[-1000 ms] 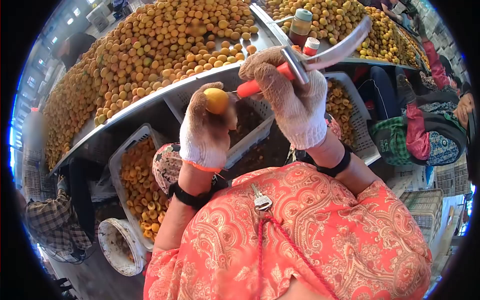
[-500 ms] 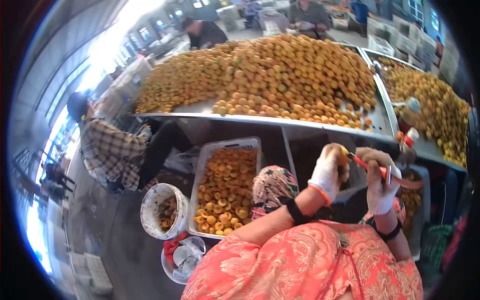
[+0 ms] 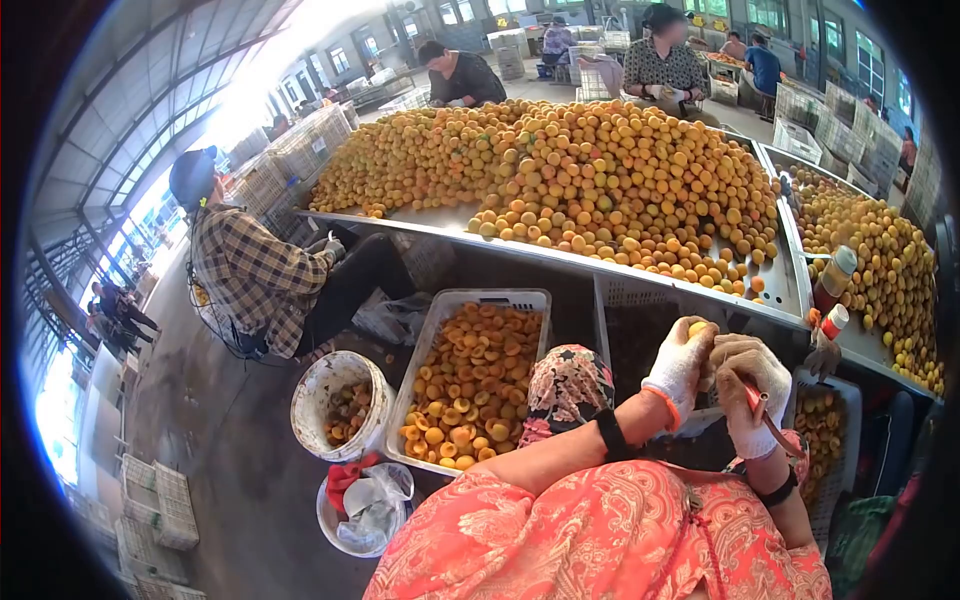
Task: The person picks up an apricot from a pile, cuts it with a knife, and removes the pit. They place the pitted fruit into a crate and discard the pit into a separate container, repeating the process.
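Note:
My left hand (image 3: 682, 366), in a white work glove with an orange cuff, is closed around an apricot (image 3: 697, 328); only a bit of its yellow skin shows above the fingers. Pressed close beside it, my gloved right hand (image 3: 750, 382) grips a red-handled tool (image 3: 753, 397). A thin brownish end of that tool trails down past my wrist, and its working tip is hidden by the hands. Below my left arm stands a white crate (image 3: 398, 432) of halved apricots (image 3: 470, 375). Another crate (image 3: 846, 425) with apricot pieces sits under my right arm.
Ahead, a metal table (image 3: 560, 255) bears a large heap of whole apricots (image 3: 620, 170); another heap (image 3: 870, 235) lies to the right. A white bucket (image 3: 372, 395) and a smaller tub (image 3: 345, 540) are at left. A person in a plaid shirt (image 3: 255, 265) sits nearby. Bottles (image 3: 835, 275) stand at right.
My hands have come together, and the right hand has turned so the tool's tip no longer shows. The view has tilted up, revealing more of the people and hall behind.

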A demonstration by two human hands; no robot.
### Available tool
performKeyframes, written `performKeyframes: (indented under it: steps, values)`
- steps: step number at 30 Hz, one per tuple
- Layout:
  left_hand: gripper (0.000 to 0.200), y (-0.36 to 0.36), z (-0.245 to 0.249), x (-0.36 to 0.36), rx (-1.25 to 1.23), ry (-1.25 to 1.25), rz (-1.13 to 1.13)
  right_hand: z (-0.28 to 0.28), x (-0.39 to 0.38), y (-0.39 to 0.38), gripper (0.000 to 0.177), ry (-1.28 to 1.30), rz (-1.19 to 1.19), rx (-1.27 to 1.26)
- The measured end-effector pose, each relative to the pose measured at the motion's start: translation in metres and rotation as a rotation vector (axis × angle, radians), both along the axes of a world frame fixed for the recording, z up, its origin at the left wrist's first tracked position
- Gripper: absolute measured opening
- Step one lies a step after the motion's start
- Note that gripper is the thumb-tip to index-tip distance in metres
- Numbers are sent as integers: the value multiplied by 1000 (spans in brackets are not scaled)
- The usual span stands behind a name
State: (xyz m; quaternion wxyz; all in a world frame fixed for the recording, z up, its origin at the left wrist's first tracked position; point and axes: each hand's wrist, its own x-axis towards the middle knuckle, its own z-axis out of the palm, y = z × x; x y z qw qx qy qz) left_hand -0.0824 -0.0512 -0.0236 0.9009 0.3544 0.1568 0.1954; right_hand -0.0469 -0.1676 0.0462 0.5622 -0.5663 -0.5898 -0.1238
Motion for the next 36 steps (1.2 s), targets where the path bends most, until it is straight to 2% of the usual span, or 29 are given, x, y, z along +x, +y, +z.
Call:
performKeyframes:
  steps: [1, 4, 7, 9, 11, 12, 13, 14, 15, 16, 17, 18, 19, 21, 23, 24, 27, 28, 29, 31, 32, 33, 35, 36]
  values:
    - [21, -3, 1, -2, -3, -51, -3, -3, 1, 0, 13, 2, 1, -4]
    - [18, -9, 13, -9, -23, 35, -100, -21, 9, 1, 19, 334, 156, 41]
    - [19, -9, 9, -6, -4, 118, -174, -22, 15, -3, 18, 248, 191, -44]
    - [21, -6, 6, -10, 86, 211, -234, -28, 17, 0, 16, 146, 177, 17]
    - [25, -12, 4, -8, 36, 197, -166, -36, 19, -5, 10, 143, 213, 33]
    - [24, -11, 2, -3, -158, 222, -233, -41, 19, -7, 7, 160, 208, 31]
    - [25, -10, -10, 0, 90, 71, -242, -42, 18, -9, 5, 177, 191, 26]
    - [26, -3, -45, 13, 174, -79, -316, -35, 19, -13, 5, 128, 202, 6]
    - [22, -9, -24, 4, 64, 37, -284, -30, 19, -14, 6, 79, 224, -16]
    - [23, -3, -57, 11, 675, -300, -168, -29, 20, -14, 6, 91, 166, -45]
    - [22, -8, -30, 7, -23, -37, -274, -29, 21, -14, 7, 32, 154, -14]
    - [21, -7, -31, 12, -255, 18, -288, -29, 23, -11, 8, -31, 157, 22]
    - [20, -9, -30, 16, -285, 34, -239, -27, 26, -9, 10, -104, 169, 64]
    - [24, -9, -18, 13, -385, -9, -373, -20, 30, -8, 13, -105, 244, 88]
    - [30, -14, -6, 11, -492, -145, -506, -27, 27, -6, 17, -135, 136, 89]
    - [32, -16, -16, 20, -473, -10, -463, -28, 27, -6, 16, -131, 124, 111]
    - [32, -13, -40, 30, -489, -57, -425, -31, 31, -8, 13, -78, 109, 95]
    - [30, -24, 19, 17, -508, 207, -299, -33, 32, -10, 11, -20, 101, 58]
    - [30, -22, 14, 17, -509, 201, -304, -36, 33, -12, 11, -26, 98, 55]
    - [27, -20, 3, 9, -260, 282, -303, -49, 31, -14, 8, 216, 37, 97]
    - [23, -22, 7, 10, -323, 419, -264, -81, 36, -10, 7, 182, -87, 205]
    - [23, -20, 5, 8, -325, 421, -269, -76, 36, -10, 7, 183, -92, 203]
    - [26, -16, 0, 0, -138, 287, -373, -61, 38, -15, 9, 616, 210, 83]
    - [26, -22, 8, 3, -153, 400, -333, -37, 31, -24, 14, 518, -9, -56]
